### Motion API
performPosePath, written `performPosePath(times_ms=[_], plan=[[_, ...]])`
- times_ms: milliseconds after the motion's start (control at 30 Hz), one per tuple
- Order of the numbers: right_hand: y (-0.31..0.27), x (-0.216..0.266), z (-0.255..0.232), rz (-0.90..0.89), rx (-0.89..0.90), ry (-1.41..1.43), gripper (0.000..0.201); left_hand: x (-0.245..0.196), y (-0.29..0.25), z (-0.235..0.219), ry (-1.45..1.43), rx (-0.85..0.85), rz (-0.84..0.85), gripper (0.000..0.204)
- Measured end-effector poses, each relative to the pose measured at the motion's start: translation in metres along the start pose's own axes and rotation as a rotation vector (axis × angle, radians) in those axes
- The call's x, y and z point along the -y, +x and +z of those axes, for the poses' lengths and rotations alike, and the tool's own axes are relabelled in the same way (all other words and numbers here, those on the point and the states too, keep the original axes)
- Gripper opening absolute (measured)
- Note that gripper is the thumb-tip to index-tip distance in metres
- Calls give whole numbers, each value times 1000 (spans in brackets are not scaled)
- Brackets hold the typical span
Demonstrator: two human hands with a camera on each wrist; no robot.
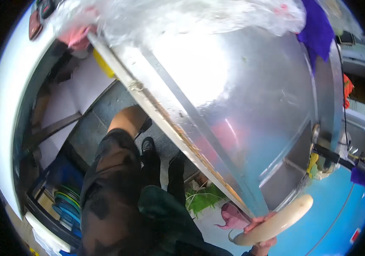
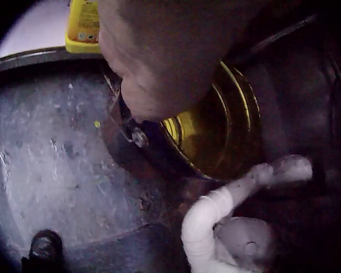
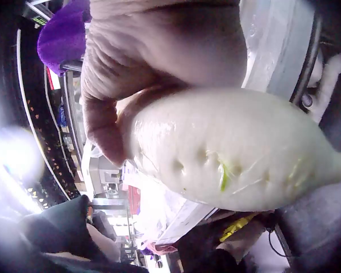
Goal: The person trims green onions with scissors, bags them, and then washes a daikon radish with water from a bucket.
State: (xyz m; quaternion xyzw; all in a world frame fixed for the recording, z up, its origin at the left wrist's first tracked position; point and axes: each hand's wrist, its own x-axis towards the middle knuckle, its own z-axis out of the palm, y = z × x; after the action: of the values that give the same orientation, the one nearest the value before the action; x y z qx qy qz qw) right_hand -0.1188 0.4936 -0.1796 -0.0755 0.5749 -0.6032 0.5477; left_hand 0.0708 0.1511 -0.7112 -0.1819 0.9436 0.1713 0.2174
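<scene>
In the head view, my right hand (image 1: 261, 239) grips a long white radish (image 1: 280, 222) at the near corner of the metal counter (image 1: 267, 72). The right wrist view brings the radish (image 3: 233, 148) close, pale and smooth with small pits and a green shoot, with the thumb of my right hand (image 3: 159, 51) bent over one end. My left arm reaches down past the counter's edge, which hides the hand in the head view. In the left wrist view, my left hand (image 2: 159, 68) is low over a yellow round container (image 2: 210, 133); its fingers are hidden, so I cannot tell what they hold.
Clear plastic bags (image 1: 199, 17) lie along the counter's far side, near a purple cloth (image 1: 317, 30). Leafy greens (image 1: 208, 200) and a pink bag (image 1: 231, 215) are below the edge. A white pipe (image 2: 202, 227) and a yellow bottle (image 2: 82, 28) stand near my left hand.
</scene>
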Motion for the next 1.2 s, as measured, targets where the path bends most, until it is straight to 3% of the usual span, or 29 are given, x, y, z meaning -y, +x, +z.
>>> performPosePath(times_ms=[100, 167, 233, 267, 300, 333, 400, 500, 533, 600, 667, 800, 867, 933, 1000, 1033, 1200], plan=[[2, 0, 3, -28, -28, 141, 79, -22, -29, 0, -148, -71, -40, 15], [5, 10, 11, -17, -25, 147, 80, -48, -65, 9, -422, -213, -108, 16], [2, 17, 8, -37, -33, 153, 80, -78, -86, 42, -1096, -492, -159, 16], [-1, 24, 10, -73, -49, 168, 80, -94, -103, 49, -1286, -559, -163, 16], [-5, 32, 12, -64, -70, 187, 78, -118, -170, -90, -705, -237, -110, 23], [-10, 42, 13, -58, -92, 206, 76, -123, -193, -112, -892, 179, -42, 29], [-22, 60, 11, -58, -143, 194, 70, -152, -245, -209, -1352, 223, 82, 28], [-38, 87, 5, -68, -204, 187, 58, -165, -273, -331, -1355, 270, 328, 31], [-40, 95, 0, -60, -227, 215, 55, -169, -276, -373, -1319, 283, 340, 31], [-43, 108, -18, -31, -282, 205, 54, -181, -270, -453, -1159, 75, 469, 30], [-38, 116, -48, 9, -327, 184, 53, -209, -255, -508, -1070, -38, 472, 34], [-18, 148, -123, -147, -453, -926, 63, -292, -194, -577, -894, -315, 422, 48], [-8, 162, -157, -376, -491, -1482, 65, -322, -146, -589, -760, -518, 524, 59], [-8, 208, -153, -148, -422, -1687, 59, -348, -104, -603, -769, -554, 473, 69], [3, 233, -172, -103, -355, -1820, 56, -368, -68, -609, -739, -595, 448, 75], [8, 244, -182, -51, -273, -1959, 53, -380, -63, -614, -788, -588, 458, 73], [47, 269, -240, 98, -190, -2094, 60, -407, -66, -601, -789, -581, 381, 64]])
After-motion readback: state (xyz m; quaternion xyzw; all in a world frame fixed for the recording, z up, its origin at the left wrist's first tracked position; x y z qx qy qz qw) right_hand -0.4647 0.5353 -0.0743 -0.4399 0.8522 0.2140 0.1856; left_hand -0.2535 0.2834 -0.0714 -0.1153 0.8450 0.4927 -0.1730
